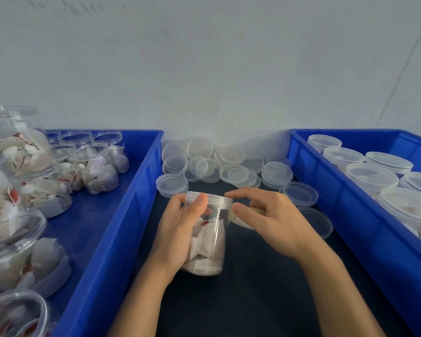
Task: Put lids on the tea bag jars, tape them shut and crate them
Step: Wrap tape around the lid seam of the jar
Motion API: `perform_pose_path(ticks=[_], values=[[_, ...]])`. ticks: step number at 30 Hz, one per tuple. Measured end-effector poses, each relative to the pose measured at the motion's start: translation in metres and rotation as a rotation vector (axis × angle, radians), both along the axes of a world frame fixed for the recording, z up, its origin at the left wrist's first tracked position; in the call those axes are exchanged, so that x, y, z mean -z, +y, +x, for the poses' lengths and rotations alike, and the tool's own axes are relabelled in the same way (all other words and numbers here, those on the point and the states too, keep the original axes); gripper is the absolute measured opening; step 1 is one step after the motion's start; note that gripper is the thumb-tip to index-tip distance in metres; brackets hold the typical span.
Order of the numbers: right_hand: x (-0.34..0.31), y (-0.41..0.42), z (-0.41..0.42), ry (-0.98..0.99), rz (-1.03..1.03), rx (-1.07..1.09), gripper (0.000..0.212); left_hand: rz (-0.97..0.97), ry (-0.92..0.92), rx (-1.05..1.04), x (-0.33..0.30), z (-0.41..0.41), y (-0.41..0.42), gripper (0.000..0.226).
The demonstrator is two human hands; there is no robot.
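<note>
Step in hand, by my reading: taping the lid seam. Jar (pixel 208 242) of tea bags stands on the dark tabletop (pixel 253 300) between the two crates, its lid (pixel 213 199) already on. Left hand (pixel 180 232) wraps the jar's side, thumb up on the lid edge. Right hand (pixel 270 217) pinches what looks like a tape roll (pixel 241 218) just beside the lid rim; the strip itself is too faint to confirm.

To do it well:
- keep the jar steady
- lay tape half on lid, half on wall
- press flat while turning

Beyond: loose lids (pixel 204 161). Left crate (pixel 122 215) holds open jars; right crate (pixel 350 215) holds lidded ones.
</note>
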State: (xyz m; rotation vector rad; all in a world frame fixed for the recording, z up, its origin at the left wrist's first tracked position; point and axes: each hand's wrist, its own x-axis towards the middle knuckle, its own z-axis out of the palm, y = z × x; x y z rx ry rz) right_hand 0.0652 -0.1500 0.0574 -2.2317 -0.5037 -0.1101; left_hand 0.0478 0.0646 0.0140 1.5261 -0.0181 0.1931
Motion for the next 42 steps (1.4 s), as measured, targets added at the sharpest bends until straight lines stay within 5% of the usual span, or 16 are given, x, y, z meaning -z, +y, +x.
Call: perform_pose_path(ticks=[15,22,27,30,42], values=[[-0.001,0.011,-0.004,0.085,0.054,-0.042,0.032,-0.148,0.044,0.121,0.001,-0.003,-0.009,0.073],[-0.001,0.016,-0.007,-0.014,0.001,0.099,0.031,0.177,-0.145,-0.189,0.004,-0.006,-0.017,0.041],[-0.001,0.027,-0.012,-0.082,-0.027,0.11,0.051,0.205,-0.16,-0.139,0.001,-0.011,-0.021,0.054],[-0.001,0.024,-0.01,-0.07,-0.076,0.079,0.033,0.184,-0.173,-0.181,-0.001,-0.012,-0.022,0.056],[0.001,0.009,-0.003,-0.069,-0.008,0.078,0.031,0.07,-0.096,-0.139,0.002,-0.006,-0.01,0.063]])
